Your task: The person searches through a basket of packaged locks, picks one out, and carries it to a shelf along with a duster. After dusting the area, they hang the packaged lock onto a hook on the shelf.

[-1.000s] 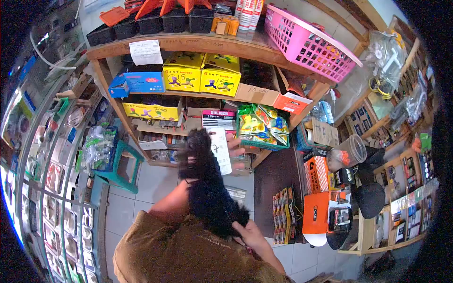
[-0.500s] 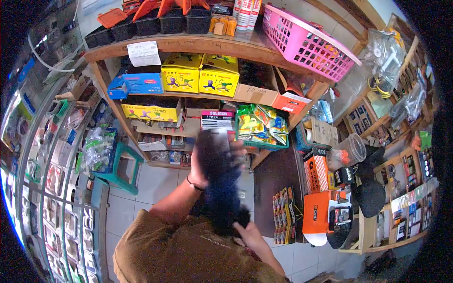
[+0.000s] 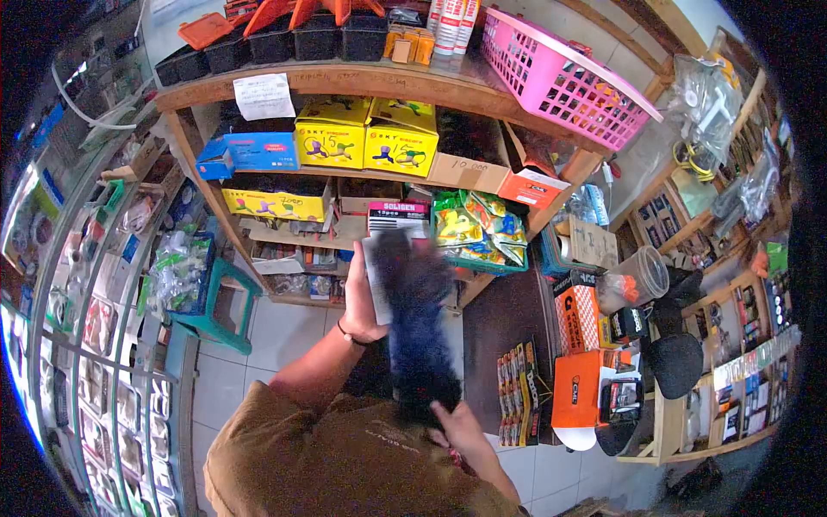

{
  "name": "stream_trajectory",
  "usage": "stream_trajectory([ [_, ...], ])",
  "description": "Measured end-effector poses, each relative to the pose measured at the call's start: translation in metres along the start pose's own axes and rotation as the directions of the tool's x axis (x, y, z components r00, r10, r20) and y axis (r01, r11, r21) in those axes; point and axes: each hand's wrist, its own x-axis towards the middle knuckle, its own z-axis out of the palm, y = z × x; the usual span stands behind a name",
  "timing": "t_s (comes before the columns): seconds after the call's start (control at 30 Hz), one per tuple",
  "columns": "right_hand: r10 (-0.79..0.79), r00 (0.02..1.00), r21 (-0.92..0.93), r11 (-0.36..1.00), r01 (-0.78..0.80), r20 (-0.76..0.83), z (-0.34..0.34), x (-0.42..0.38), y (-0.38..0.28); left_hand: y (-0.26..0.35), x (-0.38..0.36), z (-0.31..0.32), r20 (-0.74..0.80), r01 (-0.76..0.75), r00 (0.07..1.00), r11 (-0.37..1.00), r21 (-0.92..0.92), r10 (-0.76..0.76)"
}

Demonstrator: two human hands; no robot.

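Head view: left hand point(image 3: 362, 297) is wrapped around the top of a blurry dark fuzzy thing point(image 3: 418, 332), holding a white card point(image 3: 376, 280) against it. Right hand point(image 3: 459, 431) pinches its bottom end at 6 o'clock, with the wooden shelves point(image 3: 379, 82) up at 12.

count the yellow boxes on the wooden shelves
3 that show clearly. Two stand side by side on the upper shelf, left yellow box and right yellow box; a third, long yellow box, sits one shelf lower. Others may be hidden behind stock.
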Motion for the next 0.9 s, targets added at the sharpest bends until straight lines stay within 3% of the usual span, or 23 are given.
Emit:
stream_trajectory([
  [0.03, -0.150, 0.986, -0.282, 0.952, 0.123, -0.073, 0.017, -0.001, -0.008, 0.000, -0.002, -0.001, -0.108, 0.062, 0.993, 0.986, 0.155, -0.046],
  [0.07, -0.013, 0.999, -0.277, 0.961, -0.001, -0.050, 0.015, -0.005, -0.017, 0.000, 0.001, -0.013, -0.045, 0.070, 0.997, 0.993, 0.092, -0.066],
  [0.1, -0.015, 0.999, -0.278, 0.961, 0.001, -0.048, 0.000, -0.004, -0.016, 0.001, 0.000, -0.019, -0.044, 0.069, 0.997, 0.993, 0.094, -0.065],
  [0.13, 0.024, 0.999, 0.027, 0.999, -0.025, 0.033, -0.016, -0.003, -0.016, 0.004, -0.002, -0.018, -0.068, -0.008, 0.998, 0.999, -0.045, 0.005],
  [0.17, 0.039, 0.992, 0.325, 0.943, -0.078, 0.124, -0.024, -0.001, -0.016, 0.006, -0.005, -0.016, -0.103, -0.092, 0.992, 0.979, -0.181, 0.074],
  [0.2, 0.086, 0.996, 0.267, 0.959, -0.090, 0.026, -0.024, -0.001, -0.011, 0.006, -0.006, -0.015, -0.105, -0.098, 0.991, 0.979, -0.178, 0.080],
  [0.23, 0.085, 0.996, 0.267, 0.959, -0.090, 0.029, -0.011, 0.000, -0.010, 0.005, -0.005, -0.014, -0.132, -0.053, 0.990, 0.996, -0.075, 0.043],
  [0.3, -0.019, 0.999, -0.285, 0.959, 0.005, -0.048, 0.016, -0.001, -0.012, 0.002, -0.001, -0.011, -0.190, 0.064, 0.981, 0.990, 0.127, -0.039],
  [0.33, 0.127, 0.984, -0.204, 0.967, -0.151, -0.126, 0.026, -0.007, -0.036, 0.006, 0.002, -0.008, -0.118, 0.071, 0.991, 0.995, 0.074, -0.062],
  [0.37, 0.121, 0.984, -0.207, 0.968, -0.146, -0.129, 0.019, -0.004, -0.035, 0.006, 0.004, -0.003, -0.111, 0.071, 0.992, 0.995, 0.075, -0.063],
  [0.43, 0.093, 0.983, -0.001, 0.996, -0.094, -0.156, -0.002, 0.002, -0.029, 0.004, 0.002, 0.010, -0.280, -0.136, 0.943, 0.977, 0.167, 0.179],
  [0.5, 0.090, 0.985, 0.005, 0.996, -0.090, -0.148, 0.003, 0.003, -0.025, 0.004, 0.002, 0.003, -0.260, -0.145, 0.946, 0.971, 0.188, 0.192],
  [0.57, 0.153, 0.986, -0.248, 0.955, -0.165, -0.067, 0.019, 0.000, -0.030, 0.008, 0.001, -0.014, -0.148, 0.061, 0.988, 0.997, 0.041, -0.055],
  [0.63, 0.139, 0.989, -0.181, 0.973, -0.146, -0.053, 0.013, 0.002, -0.032, 0.011, 0.003, -0.017, -0.094, 0.081, 0.992, 0.996, 0.031, -0.078],
  [0.7, 0.061, 0.961, 0.127, 0.992, -0.028, -0.269, 0.000, 0.008, -0.030, 0.011, 0.000, -0.007, -0.024, -0.116, 0.993, 0.987, -0.112, 0.114],
  [0.73, 0.067, 0.962, 0.124, 0.992, -0.035, -0.266, 0.004, 0.006, -0.032, 0.011, -0.003, -0.017, 0.012, -0.078, 0.997, 0.980, -0.183, 0.081],
  [0.77, 0.121, 0.970, -0.006, 0.992, -0.125, -0.210, 0.013, 0.003, -0.037, 0.010, -0.003, -0.013, 0.007, -0.081, 0.996, 0.980, -0.184, 0.084],
  [0.83, 0.241, 0.962, -0.260, 0.928, -0.267, -0.127, 0.027, -0.002, -0.043, 0.010, 0.000, -0.004, -0.144, 0.058, 0.989, 0.983, 0.173, -0.033],
  [0.87, 0.002, 1.000, -0.296, 0.955, -0.006, -0.016, 0.016, 0.000, -0.025, 0.010, 0.003, -0.019, -0.090, 0.083, 0.993, 0.990, 0.115, -0.073],
  [0.9, 0.000, 1.000, -0.296, 0.955, -0.006, -0.021, 0.007, 0.003, -0.023, 0.011, 0.003, -0.023, -0.088, 0.086, 0.993, 0.990, 0.113, -0.077],
])
